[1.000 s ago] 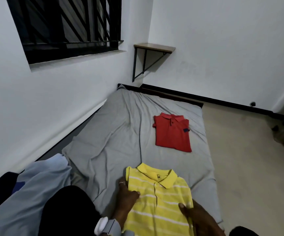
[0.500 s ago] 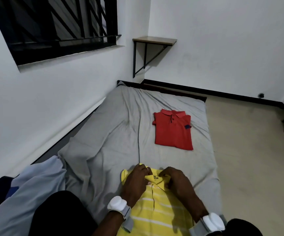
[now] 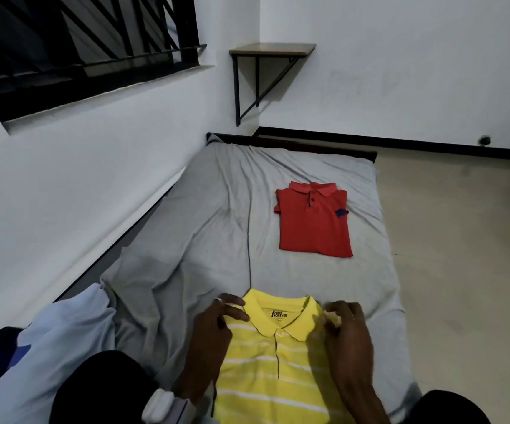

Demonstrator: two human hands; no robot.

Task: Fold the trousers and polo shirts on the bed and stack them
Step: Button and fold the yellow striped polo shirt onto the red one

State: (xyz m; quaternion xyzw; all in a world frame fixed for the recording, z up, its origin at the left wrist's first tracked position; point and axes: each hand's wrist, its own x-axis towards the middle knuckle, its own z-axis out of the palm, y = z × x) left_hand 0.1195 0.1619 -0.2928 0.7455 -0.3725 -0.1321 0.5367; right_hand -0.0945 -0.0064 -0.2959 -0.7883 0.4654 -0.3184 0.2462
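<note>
The left hand [image 3: 217, 319] pinches the yellow polo shirt [image 3: 278, 362] at its collar end, fingers curled over the fabric. The right hand [image 3: 345, 325] does the same at the opposite shoulder corner. The shirt lies flat between and below them on the bed [image 3: 217, 224], collar up and placket buttoned.

Half a second ago both hands met at the middle of the collar. They now sit apart at its two ends, so the collar is squared and the top edge is pulled straight. Before that they lay lower on the shirt's sides. The fold looks nearly finished, with stacking likely to follow.

The folded red polo shirt [image 3: 313, 220] rests beyond the right hand, well apart. A light-blue garment [image 3: 48, 347] lies crumpled to the left of the left hand, not yet folded.
</note>
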